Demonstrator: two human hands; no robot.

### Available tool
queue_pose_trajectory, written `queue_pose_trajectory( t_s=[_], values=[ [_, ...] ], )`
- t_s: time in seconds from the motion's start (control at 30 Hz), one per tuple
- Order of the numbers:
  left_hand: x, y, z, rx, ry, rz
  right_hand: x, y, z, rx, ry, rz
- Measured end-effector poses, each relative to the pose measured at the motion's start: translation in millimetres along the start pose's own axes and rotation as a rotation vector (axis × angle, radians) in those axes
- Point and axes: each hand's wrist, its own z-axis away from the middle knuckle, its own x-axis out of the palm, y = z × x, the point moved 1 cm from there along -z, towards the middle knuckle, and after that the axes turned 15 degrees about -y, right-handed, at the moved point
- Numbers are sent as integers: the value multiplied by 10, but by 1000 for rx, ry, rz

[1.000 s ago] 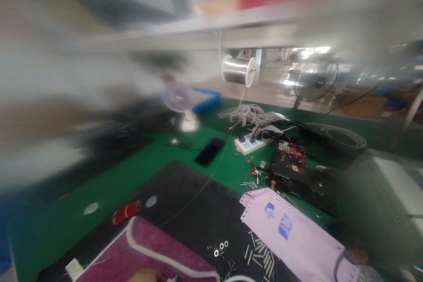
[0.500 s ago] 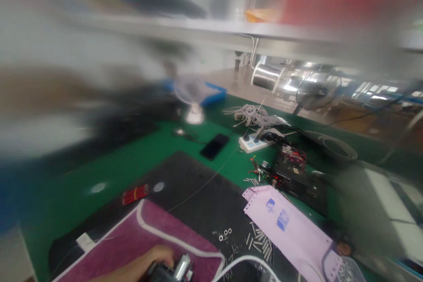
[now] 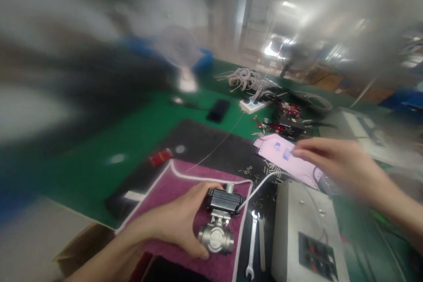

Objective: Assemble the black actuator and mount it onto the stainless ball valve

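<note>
My left hand [image 3: 180, 218] is wrapped round the left side of a motorized ball valve [image 3: 216, 238], its thumb along the steel body. The valve has a black actuator box on top with a silver cylinder, and a white cable runs from the box to the right. It stands on a purple cloth [image 3: 158, 189] with white edging. My right hand [image 3: 333, 158] is raised over pink paper sheets [image 3: 274, 147], thumb and fingers pinched together. Whatever is between those fingertips, if anything, is too small to make out.
Two wrenches, one an open-end wrench [image 3: 253, 244], lie right of the cloth beside a grey metal control box [image 3: 297, 211]. Loose screws [image 3: 272, 168] lie beyond. Farther back are a phone [image 3: 218, 110], a power strip [image 3: 254, 105], bundled white cables [image 3: 246, 79] and a small fan [image 3: 178, 48].
The view has tilted down, bringing the whole valve, wrenches and control box into sight. My right hand has come into view from the right. My left hand still has the valve.
</note>
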Motion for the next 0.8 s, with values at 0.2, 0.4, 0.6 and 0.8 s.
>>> queue_pose_trajectory(
  t_s=[0.2,0.4,0.6,0.8],
  values=[
    [49,-99,-35,214,40,-67,1186,-342,-1049,94,-447,160],
    [43,-154,-37,333,69,-63,1579,-224,-1286,192,-615,255],
    [68,-210,-69,394,98,-59,1465,-329,-1232,294,-542,244],
    [87,-218,-75,405,109,-78,1276,-655,-958,352,-299,52]
  ],
)
